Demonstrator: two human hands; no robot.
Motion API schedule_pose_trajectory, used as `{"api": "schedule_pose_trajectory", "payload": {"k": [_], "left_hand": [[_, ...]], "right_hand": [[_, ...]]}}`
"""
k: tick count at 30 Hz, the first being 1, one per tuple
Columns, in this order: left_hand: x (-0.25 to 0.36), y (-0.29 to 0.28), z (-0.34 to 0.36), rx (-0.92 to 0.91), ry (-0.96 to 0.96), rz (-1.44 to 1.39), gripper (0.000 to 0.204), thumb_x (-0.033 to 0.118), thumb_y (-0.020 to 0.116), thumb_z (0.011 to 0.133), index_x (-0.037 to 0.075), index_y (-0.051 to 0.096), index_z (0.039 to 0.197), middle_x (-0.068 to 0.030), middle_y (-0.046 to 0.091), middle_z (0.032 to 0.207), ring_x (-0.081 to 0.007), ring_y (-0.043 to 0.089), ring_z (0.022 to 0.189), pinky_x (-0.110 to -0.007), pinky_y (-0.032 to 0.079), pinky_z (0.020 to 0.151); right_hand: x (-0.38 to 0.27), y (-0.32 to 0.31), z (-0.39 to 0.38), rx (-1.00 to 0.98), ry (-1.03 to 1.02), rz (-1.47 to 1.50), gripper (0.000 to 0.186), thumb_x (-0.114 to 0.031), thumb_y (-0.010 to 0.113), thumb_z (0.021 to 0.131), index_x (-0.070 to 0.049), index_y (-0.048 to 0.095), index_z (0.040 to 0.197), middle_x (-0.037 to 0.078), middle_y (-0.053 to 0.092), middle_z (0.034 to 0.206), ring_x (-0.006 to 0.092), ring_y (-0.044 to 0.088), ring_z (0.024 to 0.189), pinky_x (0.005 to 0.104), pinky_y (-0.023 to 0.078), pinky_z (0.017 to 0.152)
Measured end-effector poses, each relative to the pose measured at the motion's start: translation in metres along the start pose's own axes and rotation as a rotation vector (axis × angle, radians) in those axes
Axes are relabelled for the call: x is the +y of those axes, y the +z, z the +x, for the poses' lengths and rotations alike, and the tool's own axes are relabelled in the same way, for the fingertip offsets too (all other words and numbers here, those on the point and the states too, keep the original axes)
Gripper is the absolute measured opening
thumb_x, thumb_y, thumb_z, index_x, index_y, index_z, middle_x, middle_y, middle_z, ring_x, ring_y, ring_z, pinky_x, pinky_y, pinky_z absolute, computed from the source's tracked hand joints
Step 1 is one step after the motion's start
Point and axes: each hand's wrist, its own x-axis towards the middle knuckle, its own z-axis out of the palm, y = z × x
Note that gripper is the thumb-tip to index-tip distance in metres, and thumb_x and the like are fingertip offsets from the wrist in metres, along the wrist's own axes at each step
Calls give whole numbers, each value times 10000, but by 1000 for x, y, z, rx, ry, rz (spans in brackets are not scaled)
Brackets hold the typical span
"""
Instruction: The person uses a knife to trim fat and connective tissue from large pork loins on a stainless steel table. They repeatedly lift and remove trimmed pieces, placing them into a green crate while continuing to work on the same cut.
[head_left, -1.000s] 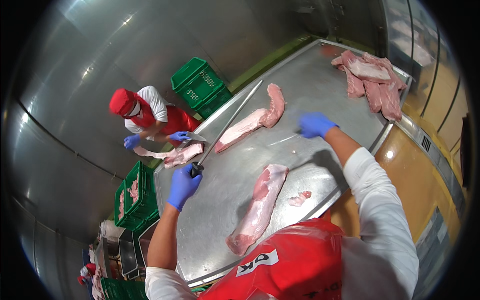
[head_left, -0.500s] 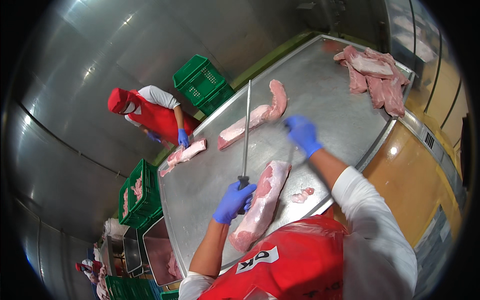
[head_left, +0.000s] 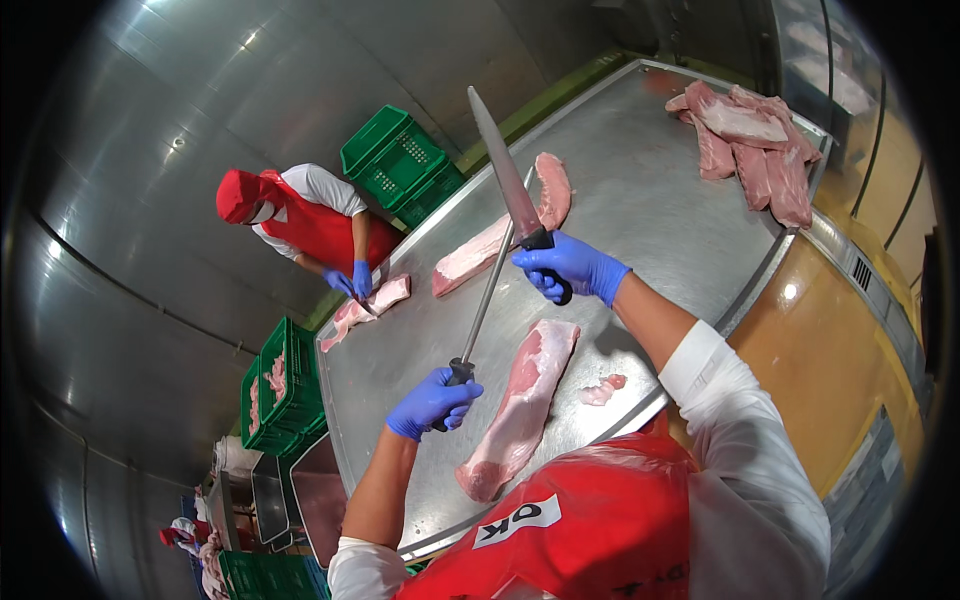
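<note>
The steel table fills the middle of the scene, with a pile of meat at its far right corner. A long slab of meat lies at the near edge, and a curved piece lies beyond it. Over the table, the right hand grips a knife by its black handle, fingers wrapped, and the left hand is clenched around the handle of a sharpening steel. Blade and rod cross near the knife's heel; contact cannot be told. Half a second ago the rod stood nearly upright and the left hand overlapped the slab in view; now the rod leans right and that hand is left of the slab. Both forearms angle inward, the right hand farther out. The smallest thing, a meat scrap, lies right of the slab.
</note>
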Motion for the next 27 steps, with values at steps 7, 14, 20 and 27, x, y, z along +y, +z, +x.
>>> {"api": "schedule_pose_trajectory", "payload": {"k": [7, 14, 20, 27], "left_hand": [[28, -14, 0, 54, 32, 51, 261, 150, 716, 1005, 116, 520, 837, 22, 496, 579, -92, 477, 446, -282, 395, 441], [30, 3, 16, 10, -47, 46, 270, 154, 732, 999, 105, 523, 835, 17, 503, 575, -96, 476, 439, -285, 399, 435], [57, 25, 29, 13, -13, 13, 251, 148, 737, 996, 101, 538, 850, 18, 506, 582, -92, 479, 442, -281, 397, 429], [65, 29, 21, 169, -20, 0, 275, 164, 738, 990, 102, 547, 803, 10, 513, 578, -99, 483, 440, -284, 399, 432]], "right_hand": [[65, -144, -50, -108, 302, -1171, 456, -439, 799, 928, -16, 718, 777, 51, 655, 671, 150, 587, 595, 335, 473, 608], [-5, -80, -2, -76, 82, -303, 345, -290, 779, 960, -71, 608, 755, 18, 563, 602, 110, 486, 460, 294, 370, 440], [-23, -92, 24, -139, 61, -139, 291, -229, 771, 957, -87, 587, 782, 9, 555, 610, 106, 490, 457, 287, 358, 411], [55, -263, -24, -97, 238, -1658, 333, -385, 714, 921, -63, 799, 941, 183, 783, 937, 352, 686, 726, 435, 554, 744]]}}
